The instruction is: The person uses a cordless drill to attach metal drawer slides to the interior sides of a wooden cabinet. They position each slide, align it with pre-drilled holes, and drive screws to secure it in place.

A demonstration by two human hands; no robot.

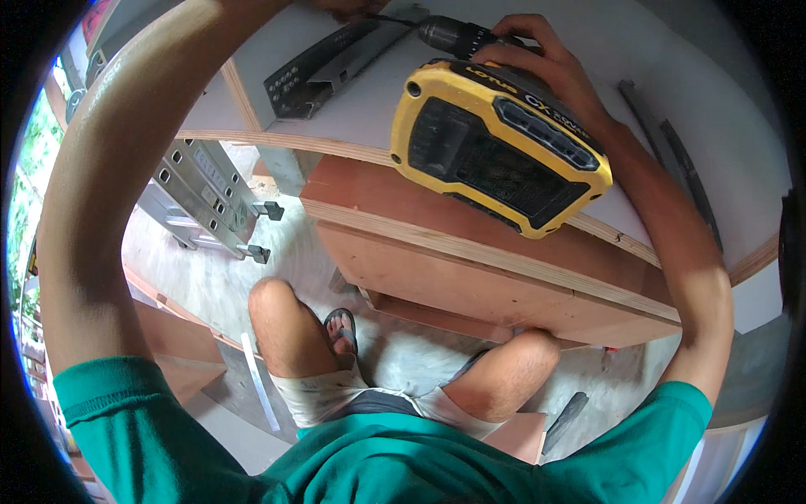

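A yellow-and-black cordless drill [504, 151] is gripped in my right hand [554, 63], its battery end toward me. My right fingers curl over the body just behind the black chuck [449, 35]. The thin bit points left, toward my left hand [342, 7], which is mostly cut off by the top edge, so its fingers do not show clearly. Below that hand, a dark metal drawer slide [294, 88] lies against the pale inner panel [369, 105] of a plywood cabinet.
Two dark strips [693, 176] lie on the panel at the right. A reddish plywood box [470, 269] stands below the cabinet edge, in front of my knees. An aluminium ladder [206, 197] is at the left. On the concrete floor are a pale strip [259, 382] and wood pieces [172, 340].
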